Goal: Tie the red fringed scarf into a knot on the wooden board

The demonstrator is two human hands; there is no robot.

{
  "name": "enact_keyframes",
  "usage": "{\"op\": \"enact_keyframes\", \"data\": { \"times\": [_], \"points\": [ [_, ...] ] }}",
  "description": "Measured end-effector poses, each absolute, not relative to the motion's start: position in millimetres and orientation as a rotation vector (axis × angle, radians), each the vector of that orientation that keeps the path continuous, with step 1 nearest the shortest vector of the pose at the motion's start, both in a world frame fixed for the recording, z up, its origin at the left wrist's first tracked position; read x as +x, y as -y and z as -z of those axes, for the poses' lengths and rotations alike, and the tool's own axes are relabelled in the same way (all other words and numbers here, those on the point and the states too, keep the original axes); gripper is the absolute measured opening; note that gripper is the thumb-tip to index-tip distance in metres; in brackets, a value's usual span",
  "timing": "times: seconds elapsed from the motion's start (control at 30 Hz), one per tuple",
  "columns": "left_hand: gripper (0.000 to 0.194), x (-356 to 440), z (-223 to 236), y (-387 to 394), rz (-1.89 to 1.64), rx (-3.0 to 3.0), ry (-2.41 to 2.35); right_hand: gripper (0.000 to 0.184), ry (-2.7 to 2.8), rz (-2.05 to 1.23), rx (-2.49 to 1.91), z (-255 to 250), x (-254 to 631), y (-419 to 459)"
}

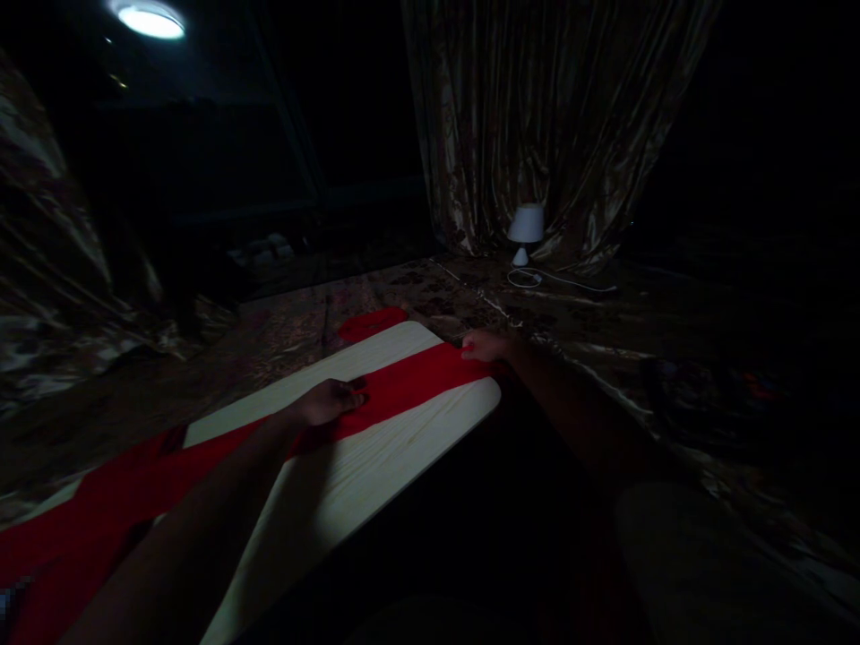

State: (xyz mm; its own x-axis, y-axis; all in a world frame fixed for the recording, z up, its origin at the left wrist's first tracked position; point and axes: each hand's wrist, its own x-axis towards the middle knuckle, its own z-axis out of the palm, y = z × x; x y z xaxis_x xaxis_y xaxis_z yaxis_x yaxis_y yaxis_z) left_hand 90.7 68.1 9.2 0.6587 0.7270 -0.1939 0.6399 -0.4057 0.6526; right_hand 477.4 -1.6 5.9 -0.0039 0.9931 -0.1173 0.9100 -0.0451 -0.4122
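Note:
A long strip of red cloth [409, 381], which looks like a sleeve or leg of a garment, lies stretched along a pale wooden board [376, 466] with rounded corners. My right hand [487, 346] is closed on its far end, at the board's right edge. Farther back along the strip, my left hand [328, 401] presses down with fingers bent together, pinching the cloth. The wider part of the red cloth spreads to the lower left, partly behind my left forearm. Dim light hides the finer folds.
Another red piece [373, 322] lies just beyond the board's far edge. A small white lamp [527, 226] with a coiled white cord stands on the patterned floor covering [302, 313]. Long curtains [497, 116] hang behind it. A bright round light [151, 20] shows at upper left.

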Motion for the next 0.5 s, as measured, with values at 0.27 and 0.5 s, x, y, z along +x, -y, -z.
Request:
{"op": "enact_keyframes", "data": {
  "times": [0.27,0.5],
  "points": [
    [0.044,91,-5,-76,-0.197,2.104,-1.119,0.025,1.957,-0.758,-2.085,17,483,-11],
    [0.047,93,-7,-71,-0.205,2.081,-1.156,0.042,1.792,-0.833,-1.990,37,495,-10]
  ]
}}
